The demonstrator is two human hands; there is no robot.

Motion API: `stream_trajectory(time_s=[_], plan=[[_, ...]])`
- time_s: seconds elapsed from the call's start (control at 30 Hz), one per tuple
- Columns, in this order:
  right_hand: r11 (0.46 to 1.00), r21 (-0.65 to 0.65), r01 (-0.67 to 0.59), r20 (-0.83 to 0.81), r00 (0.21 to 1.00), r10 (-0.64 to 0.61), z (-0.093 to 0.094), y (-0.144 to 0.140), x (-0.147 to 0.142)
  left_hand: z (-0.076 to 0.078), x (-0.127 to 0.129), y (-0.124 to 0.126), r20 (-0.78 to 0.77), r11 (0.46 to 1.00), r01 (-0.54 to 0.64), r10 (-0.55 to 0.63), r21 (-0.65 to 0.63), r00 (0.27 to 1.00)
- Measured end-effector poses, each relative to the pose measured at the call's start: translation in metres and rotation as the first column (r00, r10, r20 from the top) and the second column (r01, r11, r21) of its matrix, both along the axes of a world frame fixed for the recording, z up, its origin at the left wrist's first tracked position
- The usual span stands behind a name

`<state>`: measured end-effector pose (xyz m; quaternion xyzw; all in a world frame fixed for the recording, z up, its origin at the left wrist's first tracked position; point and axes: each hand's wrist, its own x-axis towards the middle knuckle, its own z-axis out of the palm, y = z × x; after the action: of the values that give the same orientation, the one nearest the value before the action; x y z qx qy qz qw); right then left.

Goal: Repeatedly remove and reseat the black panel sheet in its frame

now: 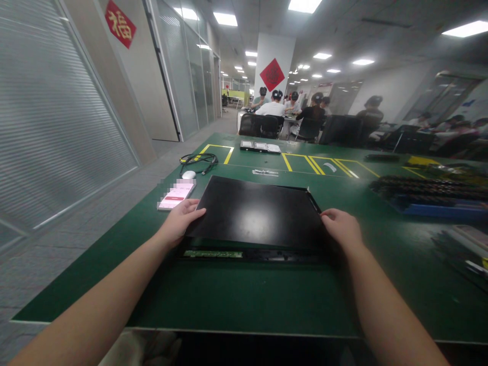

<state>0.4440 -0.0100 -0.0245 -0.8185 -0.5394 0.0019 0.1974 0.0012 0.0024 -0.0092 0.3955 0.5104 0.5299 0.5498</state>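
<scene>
Head view shows a flat, glossy black panel (pixel 259 211) lying mid-table (pixel 229 295), left hand (pixel 179 221) and right hand (pixel 343 229) gripping its near corners with curled fingers; phone (pixel 176 195) just left.

place: open-plan office turned assembly workshop
bench: green mat table (pixel 244 284) with yellow marked zones (pixel 305 163) at 12 o'clock
walls: glass partitions (pixel 183 66) at 10 o'clock
ceiling: panel lights (pixel 305 5)
people: seated workers (pixel 274 108) at 12 o'clock
parts: blue tray (pixel 434 207) at 2 o'clock
</scene>
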Motion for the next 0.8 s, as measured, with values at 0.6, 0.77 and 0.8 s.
stream_trajectory(time_s=[0.6,0.77,0.8], plan=[[1.0,-0.002,-0.003,-0.012,1.0,0.003,-0.0029,0.0014,0.002,0.0013,0.002,-0.0007,-0.02,1.0,-0.019,0.019,-0.006,1.0],[1.0,-0.006,0.0,-0.029,1.0,0.0,-0.0021,0.0011,0.0015,0.0028,0.0028,-0.0009,-0.01,0.999,-0.033,0.033,-0.023,0.999],[1.0,-0.01,-0.001,-0.03,1.0,0.001,-0.0019,0.001,0.0012,0.0029,0.0029,-0.0011,-0.006,0.999,-0.033,0.033,-0.024,0.999]])
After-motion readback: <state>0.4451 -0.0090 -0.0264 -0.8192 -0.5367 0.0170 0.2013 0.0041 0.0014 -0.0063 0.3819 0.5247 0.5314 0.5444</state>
